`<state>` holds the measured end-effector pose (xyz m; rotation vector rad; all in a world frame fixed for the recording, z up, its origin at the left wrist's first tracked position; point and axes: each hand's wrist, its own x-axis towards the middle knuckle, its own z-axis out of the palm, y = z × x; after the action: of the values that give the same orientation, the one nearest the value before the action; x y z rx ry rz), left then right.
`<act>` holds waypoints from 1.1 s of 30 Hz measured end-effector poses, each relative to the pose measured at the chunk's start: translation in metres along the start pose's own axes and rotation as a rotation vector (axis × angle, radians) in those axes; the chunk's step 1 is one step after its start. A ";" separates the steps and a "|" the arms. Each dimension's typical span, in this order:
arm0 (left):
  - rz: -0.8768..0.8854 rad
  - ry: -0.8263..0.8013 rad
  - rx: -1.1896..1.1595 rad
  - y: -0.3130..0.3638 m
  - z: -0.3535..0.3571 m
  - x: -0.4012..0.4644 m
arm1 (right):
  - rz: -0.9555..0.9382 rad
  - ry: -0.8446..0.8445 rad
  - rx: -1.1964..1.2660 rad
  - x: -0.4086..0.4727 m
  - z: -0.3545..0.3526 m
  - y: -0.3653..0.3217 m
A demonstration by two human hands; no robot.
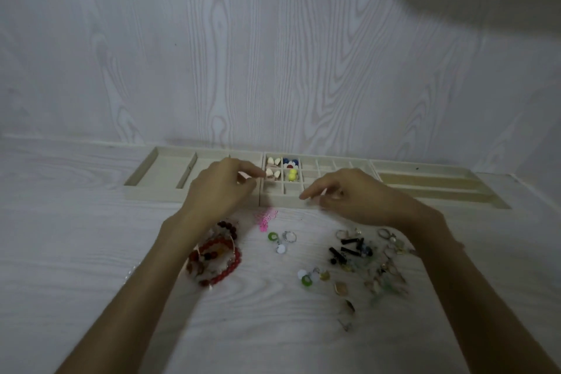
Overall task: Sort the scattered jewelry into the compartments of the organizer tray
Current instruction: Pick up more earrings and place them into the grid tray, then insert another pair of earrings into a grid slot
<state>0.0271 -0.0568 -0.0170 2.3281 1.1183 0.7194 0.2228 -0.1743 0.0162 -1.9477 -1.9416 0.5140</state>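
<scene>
Pale worktop point(91, 252) carries the organizer tray point(194, 193); above its front wall, both hands point(218, 191) point(361, 197) hover loosely curled, grasping nothing discernible.

1. No text, label, brand, number or sign can be read anywhere in the head view.
2. The organizer tray point(194, 193) shows plain pale wood, with no lettering on its rim or dividers.
3. The jewelry point(358, 255) on the table point(91, 252) is too small and blurred to show any marking.
</scene>
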 end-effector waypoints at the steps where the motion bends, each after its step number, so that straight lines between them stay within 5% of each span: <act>1: -0.008 0.018 -0.025 -0.002 0.001 -0.009 | 0.009 -0.020 0.013 -0.008 0.006 -0.001; 5: 0.002 0.037 -0.074 -0.006 0.011 -0.026 | 0.001 -0.056 0.034 -0.029 0.028 0.000; 9: 0.130 -0.115 -0.228 -0.003 0.011 -0.034 | -0.007 -0.127 0.117 -0.035 0.039 0.001; 15: 0.161 -0.292 -0.132 -0.016 0.011 -0.035 | 0.024 -0.281 0.026 -0.034 0.048 -0.003; 23: 0.187 -0.285 -0.172 -0.015 0.016 -0.037 | -0.056 -0.054 0.072 -0.030 0.059 0.002; 29: 0.047 -0.165 -0.512 0.002 0.018 -0.041 | 0.043 0.177 0.649 -0.027 0.055 0.000; 33: -0.014 -0.233 -0.708 0.017 0.020 -0.046 | 0.160 0.253 0.955 -0.025 0.058 -0.006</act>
<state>0.0250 -0.1070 -0.0336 1.7385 0.6332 0.6756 0.1893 -0.2003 -0.0313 -1.4256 -1.0573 0.9577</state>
